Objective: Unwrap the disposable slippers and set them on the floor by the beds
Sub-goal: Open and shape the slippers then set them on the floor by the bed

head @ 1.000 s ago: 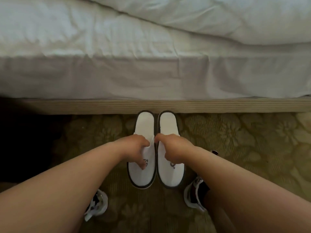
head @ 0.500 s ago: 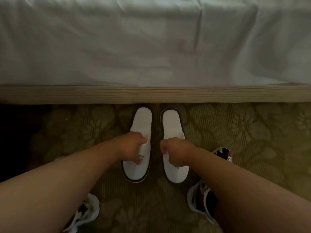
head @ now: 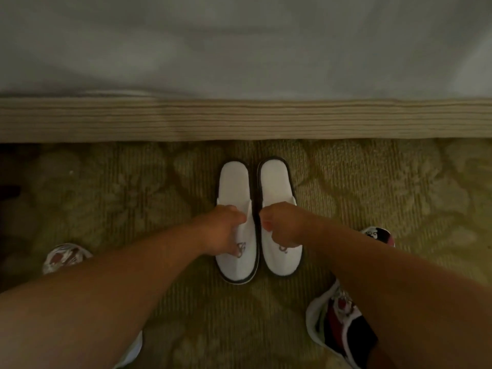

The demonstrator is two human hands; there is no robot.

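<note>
Crouching over the patterned carpet (head: 133, 198), the person has both hands on a pair of white disposable slippers. The left slipper (head: 234, 182) and the right slipper (head: 275, 182) lie flat on the carpet, side by side and almost touching along their inner edges, near the wooden bed base (head: 239, 119) and about midway along the stretch of it in view. Their open heel ends point at the bed base and their covered toe ends, each with a small printed logo, point back toward the person.

The left hand (head: 221, 230) has its fingers curled around the edge of the left slipper's upper, pinching it. The right hand (head: 282, 225) is curled in the same way on the right slipper's upper. White bedding (head: 239, 49) hangs above the bed base.

No wrapper shows on either slipper or anywhere on the carpet, so the unwrapping looks done. The placing looks nearly done too: both slippers sit on the floor by this bed, neatly paired. What seems left is only a last nudge to square them and letting go. Whether other beds need their own pairs cannot be told here.
</note>
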